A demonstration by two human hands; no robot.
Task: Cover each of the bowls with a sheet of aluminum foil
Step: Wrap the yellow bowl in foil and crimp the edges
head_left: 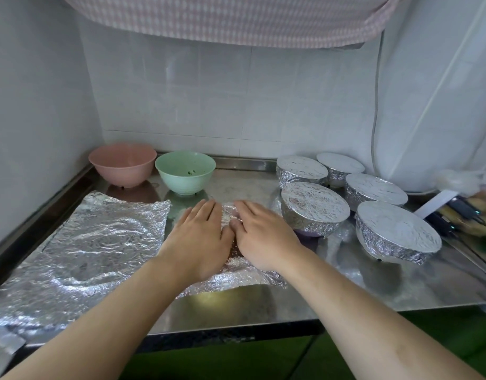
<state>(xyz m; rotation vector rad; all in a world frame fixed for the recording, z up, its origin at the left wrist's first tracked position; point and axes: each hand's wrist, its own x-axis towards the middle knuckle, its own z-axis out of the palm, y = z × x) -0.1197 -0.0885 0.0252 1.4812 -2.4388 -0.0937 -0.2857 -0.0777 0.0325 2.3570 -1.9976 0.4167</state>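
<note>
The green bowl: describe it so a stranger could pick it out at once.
Start at the steel counter and follow the tiled back wall toward its left corner, where two uncovered bowls sit side by side. The green bowl is the right one, beside the pink bowl. Unlike the five foil-wrapped bowls at right, it is open, mint-coloured, with dark specks inside.

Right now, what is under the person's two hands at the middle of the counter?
A crinkled aluminium foil sheet lies on the steel counter under the flat left hand and right hand. Whether anything lies beneath the foil cannot be seen.
</note>
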